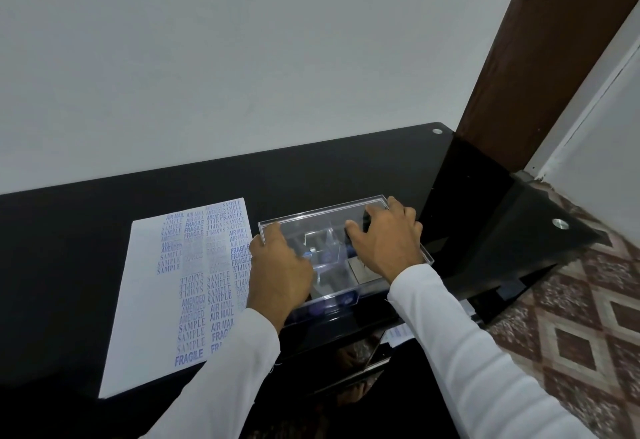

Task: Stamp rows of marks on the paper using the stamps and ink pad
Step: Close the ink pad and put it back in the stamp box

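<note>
A person's left hand (278,265) and right hand (384,239) are resting, fingers spread and lightly curled, on the lid of a clear plastic case (346,251) on a black table (104,217), seemingly steadying it from both sides to close or open it. Stamps (325,258) and what may be the ink pad (362,267) are lying blurred beneath the palms. Just left of the left hand, the paper (166,283) is lying flat, already crowded with blue rows.

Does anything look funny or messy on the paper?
Yes. On the paper, some blue stamped words, such as SAMPLE in the lower middle, are upside down, and the rows in the middle overlap and look smudged and faint. Nothing looks spilled or torn.
</note>
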Demonstrator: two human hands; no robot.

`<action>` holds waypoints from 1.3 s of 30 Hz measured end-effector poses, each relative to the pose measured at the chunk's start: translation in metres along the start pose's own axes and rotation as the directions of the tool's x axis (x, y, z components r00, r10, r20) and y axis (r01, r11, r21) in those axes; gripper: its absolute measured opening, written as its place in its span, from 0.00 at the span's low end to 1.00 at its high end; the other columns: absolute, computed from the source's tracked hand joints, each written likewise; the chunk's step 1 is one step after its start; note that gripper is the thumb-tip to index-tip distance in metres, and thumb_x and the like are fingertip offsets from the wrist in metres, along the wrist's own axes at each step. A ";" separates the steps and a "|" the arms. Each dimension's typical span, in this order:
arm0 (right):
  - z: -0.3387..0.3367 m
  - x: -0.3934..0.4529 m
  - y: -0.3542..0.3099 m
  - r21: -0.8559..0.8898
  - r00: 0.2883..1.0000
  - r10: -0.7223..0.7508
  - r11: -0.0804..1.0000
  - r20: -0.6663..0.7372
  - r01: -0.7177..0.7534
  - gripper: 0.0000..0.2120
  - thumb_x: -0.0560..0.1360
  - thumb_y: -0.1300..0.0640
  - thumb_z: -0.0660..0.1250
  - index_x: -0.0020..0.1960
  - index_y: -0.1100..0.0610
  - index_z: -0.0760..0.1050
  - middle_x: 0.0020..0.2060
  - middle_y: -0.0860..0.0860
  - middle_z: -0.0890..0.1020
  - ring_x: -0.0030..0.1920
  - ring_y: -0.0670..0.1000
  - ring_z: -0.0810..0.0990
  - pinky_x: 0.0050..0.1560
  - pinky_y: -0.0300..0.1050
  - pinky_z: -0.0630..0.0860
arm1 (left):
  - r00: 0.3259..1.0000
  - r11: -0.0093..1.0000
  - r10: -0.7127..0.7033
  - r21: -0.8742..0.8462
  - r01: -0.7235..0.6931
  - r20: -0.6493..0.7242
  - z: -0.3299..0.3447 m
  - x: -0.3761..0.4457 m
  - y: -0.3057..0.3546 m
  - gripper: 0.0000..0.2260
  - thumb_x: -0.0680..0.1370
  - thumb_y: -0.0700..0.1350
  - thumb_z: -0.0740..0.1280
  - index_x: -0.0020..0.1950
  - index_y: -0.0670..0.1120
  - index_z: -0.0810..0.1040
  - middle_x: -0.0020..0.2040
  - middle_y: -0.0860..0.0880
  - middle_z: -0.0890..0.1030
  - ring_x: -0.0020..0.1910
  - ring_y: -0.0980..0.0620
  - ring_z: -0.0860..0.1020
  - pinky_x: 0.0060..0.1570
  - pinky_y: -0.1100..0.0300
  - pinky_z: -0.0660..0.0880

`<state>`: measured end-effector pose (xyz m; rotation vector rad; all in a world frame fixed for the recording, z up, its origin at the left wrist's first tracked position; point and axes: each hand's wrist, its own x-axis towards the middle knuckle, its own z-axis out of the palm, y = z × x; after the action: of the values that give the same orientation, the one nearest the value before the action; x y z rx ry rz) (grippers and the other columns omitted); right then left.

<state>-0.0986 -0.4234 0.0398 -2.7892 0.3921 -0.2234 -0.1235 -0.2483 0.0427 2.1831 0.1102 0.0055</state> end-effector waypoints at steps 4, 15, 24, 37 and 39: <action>-0.009 -0.001 0.008 0.100 0.996 -0.047 0.994 0.074 0.039 0.29 0.76 0.37 0.64 0.71 0.51 0.67 0.77 0.57 0.60 0.74 0.61 0.63 0.70 0.59 0.65 | 0.999 0.999 0.045 -0.013 -0.045 -0.013 -0.001 -0.001 -0.004 0.14 0.78 0.39 0.69 0.62 0.49 0.74 0.65 0.43 0.73 0.61 0.43 0.75 0.61 0.52 0.75; -0.039 -0.029 0.052 0.243 0.915 -0.099 0.970 0.390 0.001 0.59 0.50 0.20 0.70 0.76 0.38 0.59 0.75 0.47 0.54 0.74 0.55 0.62 0.72 0.55 0.67 | 0.977 0.995 0.045 0.075 -0.062 0.208 -0.017 -0.039 -0.009 0.48 0.68 0.62 0.76 0.81 0.55 0.55 0.82 0.49 0.48 0.80 0.47 0.54 0.74 0.51 0.57; -0.037 -0.036 0.058 0.263 0.934 -0.133 0.964 0.333 0.043 0.55 0.55 0.38 0.83 0.77 0.42 0.61 0.74 0.47 0.56 0.71 0.53 0.67 0.70 0.48 0.67 | 0.990 0.990 0.062 0.116 -0.077 0.130 -0.005 -0.043 -0.022 0.45 0.68 0.56 0.80 0.80 0.53 0.61 0.82 0.50 0.50 0.79 0.45 0.58 0.74 0.51 0.60; -0.032 -0.027 0.058 0.327 0.950 -0.145 0.944 0.275 0.049 0.53 0.55 0.40 0.83 0.76 0.44 0.64 0.70 0.47 0.63 0.69 0.51 0.67 0.68 0.44 0.66 | 0.993 0.992 0.058 0.109 -0.069 0.102 0.001 -0.029 -0.024 0.45 0.67 0.57 0.80 0.80 0.53 0.62 0.80 0.47 0.57 0.78 0.43 0.60 0.75 0.45 0.63; -0.029 -0.016 0.055 0.328 0.952 -0.143 0.943 0.269 0.049 0.53 0.56 0.40 0.83 0.76 0.45 0.64 0.71 0.48 0.63 0.69 0.52 0.67 0.69 0.47 0.68 | 0.993 0.989 0.063 0.127 -0.075 0.095 0.002 -0.017 -0.023 0.45 0.68 0.57 0.79 0.80 0.53 0.62 0.80 0.47 0.57 0.78 0.43 0.60 0.75 0.45 0.63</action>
<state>-0.1331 -0.4777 0.0473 -2.4709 0.1313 0.0962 -0.1421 -0.2377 0.0232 2.3125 -0.0172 -0.0641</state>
